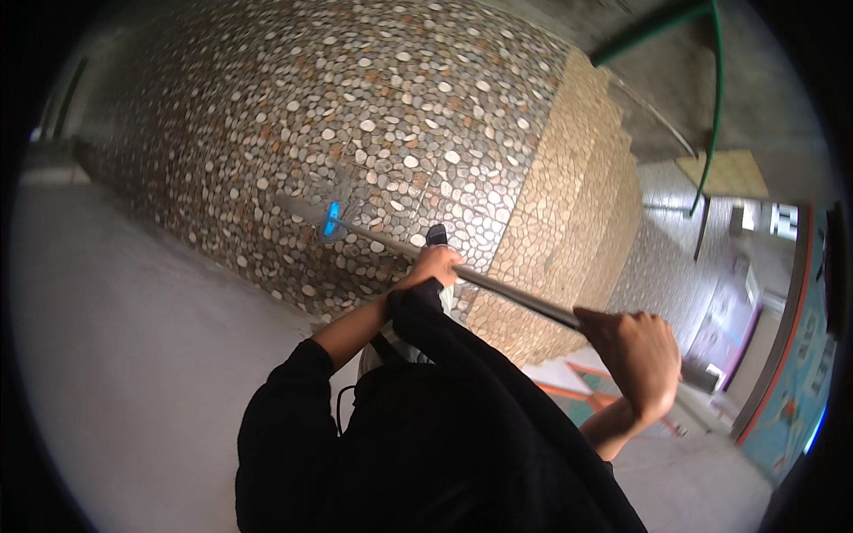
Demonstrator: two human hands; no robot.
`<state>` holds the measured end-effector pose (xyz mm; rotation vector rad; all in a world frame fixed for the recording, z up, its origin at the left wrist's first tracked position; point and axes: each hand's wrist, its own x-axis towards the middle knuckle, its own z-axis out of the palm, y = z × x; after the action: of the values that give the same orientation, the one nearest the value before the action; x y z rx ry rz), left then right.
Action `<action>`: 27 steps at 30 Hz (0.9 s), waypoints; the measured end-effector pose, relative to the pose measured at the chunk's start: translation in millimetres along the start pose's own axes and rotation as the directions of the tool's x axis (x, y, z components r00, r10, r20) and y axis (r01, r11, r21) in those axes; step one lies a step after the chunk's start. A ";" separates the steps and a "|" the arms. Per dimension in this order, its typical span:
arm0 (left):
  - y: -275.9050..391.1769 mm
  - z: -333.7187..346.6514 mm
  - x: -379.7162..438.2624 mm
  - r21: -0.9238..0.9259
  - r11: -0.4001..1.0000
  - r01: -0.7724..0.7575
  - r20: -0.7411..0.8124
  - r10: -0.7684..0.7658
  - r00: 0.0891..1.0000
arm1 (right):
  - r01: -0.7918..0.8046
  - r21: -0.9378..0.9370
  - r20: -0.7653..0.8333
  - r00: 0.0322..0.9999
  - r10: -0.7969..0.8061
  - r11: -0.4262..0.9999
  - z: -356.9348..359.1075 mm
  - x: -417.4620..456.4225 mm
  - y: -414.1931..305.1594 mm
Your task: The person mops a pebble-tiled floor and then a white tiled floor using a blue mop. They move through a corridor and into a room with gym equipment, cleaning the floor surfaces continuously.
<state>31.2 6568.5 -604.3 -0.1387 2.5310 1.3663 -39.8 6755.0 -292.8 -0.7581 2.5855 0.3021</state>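
Note:
A mop lies slanted across my view, its blue plastic head [331,220] down on the pebble-patterned tile floor [280,133]. Grey mop strands [343,186], hard to make out against the pebbles, spread around the head. My left hand [436,263] is wrapped around the middle of the metal handle [513,293], just above my dark shoe [436,235]. Higher up, near the handle's top end, my right hand [633,356] grips the same pole. The palm sides of both hands are hidden.
Tan stone-patterned steps [573,200] fall away on the right from the pebbled floor's edge. A green railing [716,113] stands at the upper right. On the left is a plain grey wall [133,320]. Beyond the steps are a lower floor [666,266] and a painted wall [793,373].

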 end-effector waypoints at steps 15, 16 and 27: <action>104.3 9.1 153.1 -0.235 0.902 -0.363 -0.329 0.277 0.903 | -0.048 -0.290 -0.111 0.994 0.016 0.956 -109.2 31.6 35.6; 121.0 14.4 157.8 -0.218 0.876 -0.429 -0.313 0.354 0.881 | -0.034 -0.253 -0.164 0.986 -0.009 0.967 -108.6 16.0 40.8; 78.8 116.5 57.0 -0.352 0.915 0.198 -0.557 -0.375 0.741 | 0.653 -0.281 0.110 0.750 -0.653 0.703 -73.0 119.0 95.8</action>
<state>-18.6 6711.3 -617.2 -1.1720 2.5965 1.7313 -208.0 6755.9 -274.3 -1.7211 2.0914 0.4692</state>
